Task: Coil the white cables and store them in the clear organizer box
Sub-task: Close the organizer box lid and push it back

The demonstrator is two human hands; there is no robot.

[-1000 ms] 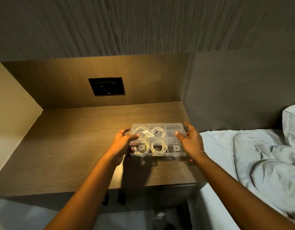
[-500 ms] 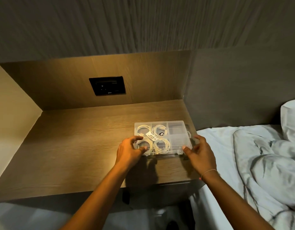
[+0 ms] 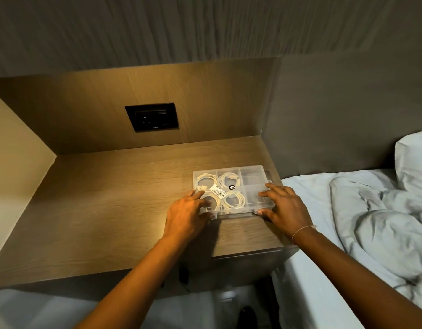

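Left hand: fingers spread and laid flat over the near left corner of the box, thumb down at the front edge by the left latch. Not closed around anything; it presses on the lid.

Right hand: fingers likewise apart, resting on the near right part of the lid, thumb tip against the front edge by the right latch. A thin bracelet sits on that wrist.

The box lies on the counter, toward its right end, close to the bed. We take the lid to be down, though the clear plastic makes that hard to confirm.

Inside we count four coiled cables, one per compartment: far left, far middle, near left, near middle. The near left coil is half hidden under the left fingers. The right compartments look hazy; we cannot tell what they hold. A barcode label and a black round sticker sit near the middle of the lid; the print is too small to read.

A dark socket plate is on the far panel. A pillow is cut off at the right frame edge.
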